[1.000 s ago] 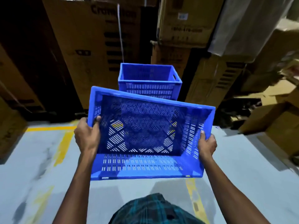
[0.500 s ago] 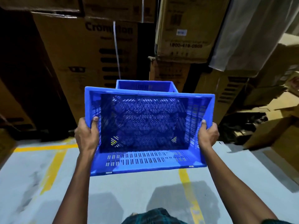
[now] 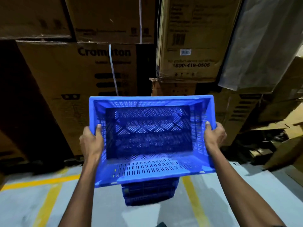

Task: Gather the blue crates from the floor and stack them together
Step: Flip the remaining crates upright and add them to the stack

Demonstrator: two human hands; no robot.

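I hold a blue slotted plastic crate (image 3: 152, 169) in the air at chest height, open side facing me. My left hand (image 3: 91, 141) grips its left rim with the thumb inside. My right hand (image 3: 214, 135) grips its right rim the same way. Directly beneath it, on the floor, stands a second blue crate (image 3: 150, 192); only its near wall shows below the held one, the rest is hidden. The held crate hangs above the lower one, with a gap I cannot judge.
Tall stacked cardboard cartons (image 3: 101, 76) form a wall just behind the crates. More cartons and loose cardboard (image 3: 282, 128) pile up on the right. The grey floor (image 3: 24, 207) carries yellow painted lines (image 3: 47, 205) on both sides of the lower crate.
I have stepped closer to the cartons. The held crate has moved forward and now covers the floor crate, which earlier showed behind and above its far rim.
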